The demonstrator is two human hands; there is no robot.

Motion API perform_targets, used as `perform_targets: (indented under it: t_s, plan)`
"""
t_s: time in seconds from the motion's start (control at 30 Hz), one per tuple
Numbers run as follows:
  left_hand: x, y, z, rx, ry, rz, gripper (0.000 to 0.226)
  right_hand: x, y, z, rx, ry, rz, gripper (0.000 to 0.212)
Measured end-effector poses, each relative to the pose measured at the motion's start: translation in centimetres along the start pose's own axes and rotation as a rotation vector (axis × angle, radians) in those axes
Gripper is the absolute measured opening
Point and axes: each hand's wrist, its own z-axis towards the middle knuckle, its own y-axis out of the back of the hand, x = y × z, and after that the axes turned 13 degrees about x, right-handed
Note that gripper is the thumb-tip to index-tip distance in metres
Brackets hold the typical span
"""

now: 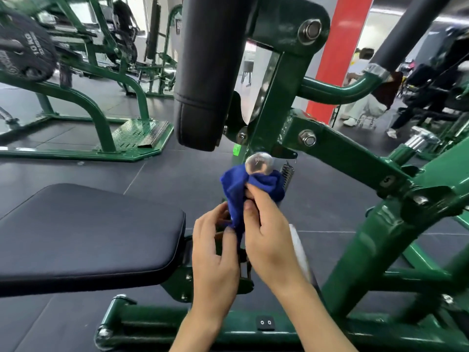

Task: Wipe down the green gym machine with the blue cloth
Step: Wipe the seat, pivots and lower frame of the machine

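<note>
Blue cloth [253,184] is bunched just under the round chrome knob [259,163] on the green machine [355,156], touching the knob's lower edge. The right hand [269,235] grips the wad, fingers [256,196] curled tight round it, while the left hand [215,252] pinches the loose tail that hangs down, its fingers loosely curled. This looks like the step of gathering the cloth to rub the knob and the post behind it (the spring [287,174] just beside it is a likely snag). Next, I judge, the wad should be wrapped over the knob's face and twisted, then drawn along the green bars — the black seat pad [88,229] lies to the left, apart from both hands
</note>
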Motion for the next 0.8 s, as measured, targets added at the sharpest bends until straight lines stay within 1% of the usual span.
perform_targets:
  t_s: [0.07,0.1,0.17,0.2,0.3,0.33,0.37,0.5,0.6,0.67,0.73,0.77,0.8]
  plan:
    - [-0.5,0.2,0.7,-0.016,-0.077,-0.037,0.036,-0.2,-0.2,0.3,-0.111,0.043,0.007,0.021]
    - [-0.7,0.2,1.2,0.005,-0.101,-0.032,0.033,-0.4,-0.4,0.4,-0.187,0.019,0.051,0.019]
    - [-1.0,0.1,2.0,0.043,-0.123,0.017,0.031,-0.8,-0.8,0.7,-0.277,-0.080,0.175,0.027]
    - [-1.0,0.0,2.4,0.028,-0.121,0.017,0.032,-1.1,-0.8,1.1,-0.285,-0.095,0.175,0.034]
    - [-0.6,0.3,3.0,-0.063,-0.092,-0.034,0.036,-1.0,-0.2,2.2,-0.244,-0.076,0.113,0.058]
    - [-0.4,0.5,3.0,-0.080,-0.091,-0.033,0.034,-0.9,0.0,2.5,-0.234,-0.062,0.102,0.062]
    - [-0.2,0.6,2.8,-0.080,-0.080,-0.044,0.031,-0.9,0.0,2.8,-0.233,-0.057,0.071,0.062]
    - [0.8,0.1,1.5,-0.044,-0.031,-0.103,0.023,-1.5,-1.0,3.4,-0.222,-0.089,-0.159,0.047]
    - [1.2,-0.3,1.0,-0.041,-0.008,-0.115,0.022,-2.8,-1.5,2.6,-0.211,-0.111,-0.291,0.048]
    - [1.3,-0.2,0.8,-0.023,-0.027,-0.094,0.025,-3.7,-1.5,1.4,-0.117,-0.182,-0.318,0.047]
    - [1.4,0.1,0.6,0.009,-0.071,0.007,0.033,-4.3,-1.7,0.4,-0.034,-0.238,-0.312,0.044]
    - [1.7,0.2,0.7,0.025,-0.101,0.075,0.035,-4.3,-1.9,0.3,-0.041,-0.221,-0.286,0.043]
    - [2.0,0.3,0.6,0.036,-0.114,0.124,0.036,-4.1,-2.0,0.5,-0.086,-0.180,-0.251,0.042]
